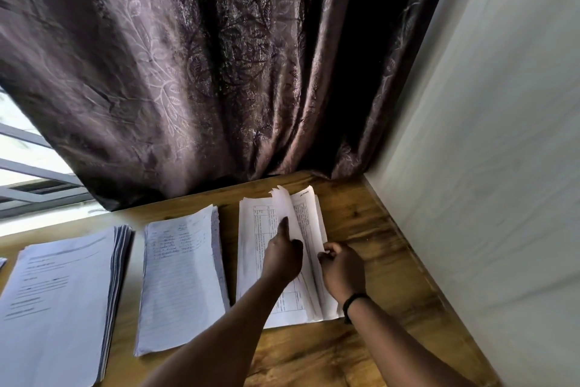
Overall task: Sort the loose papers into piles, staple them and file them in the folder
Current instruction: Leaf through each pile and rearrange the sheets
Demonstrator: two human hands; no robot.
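Three paper piles lie in a row on the worktop (361,223). Take the middle pile (183,280) as your mark. The left pile (59,302) sits on its far left side. The right pile (282,261) sits just right of it, long side pointing away from you. Both your hands are on that right pile. Your left hand (284,256) points one straight finger under a lifted sheet. Your right hand (340,267) pinches the sheet edges at the pile's right side.

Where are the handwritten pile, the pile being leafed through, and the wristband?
handwritten pile (182,280), head view, middle of its lined top sheet
pile being leafed through (251,248), head view, printed table on its left page
wristband (353,302), head view, dark band on the right wrist
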